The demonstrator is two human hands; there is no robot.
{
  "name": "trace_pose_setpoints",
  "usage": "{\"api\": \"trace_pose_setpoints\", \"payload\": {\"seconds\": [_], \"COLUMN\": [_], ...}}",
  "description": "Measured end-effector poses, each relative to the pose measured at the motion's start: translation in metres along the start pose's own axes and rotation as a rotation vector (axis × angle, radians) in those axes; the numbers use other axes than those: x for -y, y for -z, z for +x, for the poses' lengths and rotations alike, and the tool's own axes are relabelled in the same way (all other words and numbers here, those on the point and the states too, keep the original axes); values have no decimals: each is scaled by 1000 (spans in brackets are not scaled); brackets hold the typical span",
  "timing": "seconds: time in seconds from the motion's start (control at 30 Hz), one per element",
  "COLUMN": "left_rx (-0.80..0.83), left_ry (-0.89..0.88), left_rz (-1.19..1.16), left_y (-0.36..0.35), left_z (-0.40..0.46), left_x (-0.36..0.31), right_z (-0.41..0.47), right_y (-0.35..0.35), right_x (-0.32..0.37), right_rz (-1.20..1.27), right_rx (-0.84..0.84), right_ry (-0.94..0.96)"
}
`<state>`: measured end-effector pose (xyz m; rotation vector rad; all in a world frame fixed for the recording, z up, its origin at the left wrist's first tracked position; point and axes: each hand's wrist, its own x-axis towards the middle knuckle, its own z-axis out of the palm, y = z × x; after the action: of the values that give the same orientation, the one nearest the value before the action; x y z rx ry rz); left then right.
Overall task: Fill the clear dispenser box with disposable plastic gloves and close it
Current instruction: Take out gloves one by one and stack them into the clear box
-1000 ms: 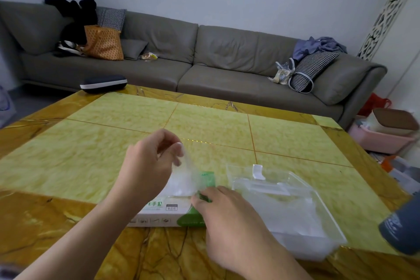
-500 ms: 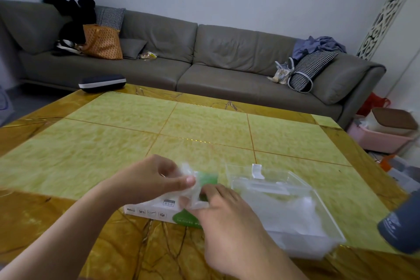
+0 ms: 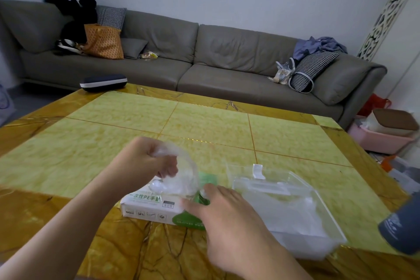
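Note:
A white and green cardboard glove box (image 3: 150, 209) lies on the table in front of me. My left hand (image 3: 145, 163) grips a thin clear plastic glove (image 3: 184, 177) and holds it raised above the box, its lower end still at the opening. My right hand (image 3: 227, 218) rests on the green end of the box with fingers stretched out, pressing it down. To the right stands the clear dispenser box (image 3: 313, 209), open on top, with several crumpled clear gloves inside.
A yellow and amber stone table (image 3: 204, 127) carries everything. A dark case (image 3: 103, 82) sits at its far left corner. A grey blurred object (image 3: 402, 227) shows at the right edge. Behind runs a grey sofa (image 3: 204, 57) with bags and cushions.
My left hand has risen from the box opening, drawing a clear glove upward. My right hand stays pressed on the box's green end.

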<state>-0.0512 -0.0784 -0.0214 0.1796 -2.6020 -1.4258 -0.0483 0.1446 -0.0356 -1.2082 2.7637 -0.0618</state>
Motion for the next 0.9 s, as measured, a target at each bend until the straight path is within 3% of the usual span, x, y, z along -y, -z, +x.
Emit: {"api": "trace_pose_setpoints", "payload": {"seconds": [0.33,0.4,0.5,0.73,0.8,0.9], "left_rx": [-127,-6,216,514,479,296], "left_ry": [87,100,86,83,35,20], "left_rz": [-40,-46,135,413,418,468], "left_y": [-19,-23,-19,-6,-9,-23], "left_z": [4,5,0,-4,-2,5], "left_x": [9,13,18,18,23,36], "right_z": [-4,-3,-2,1,1,1], "right_y": [1,0,0,-4,-3,-3], "right_x": [0,0,0,-5,-5,-4], "right_rz": [43,44,26,33,47,59], "right_rx": [-4,-11,0,2,4,14], "right_ry": [7,14,14,36,27,20]}}
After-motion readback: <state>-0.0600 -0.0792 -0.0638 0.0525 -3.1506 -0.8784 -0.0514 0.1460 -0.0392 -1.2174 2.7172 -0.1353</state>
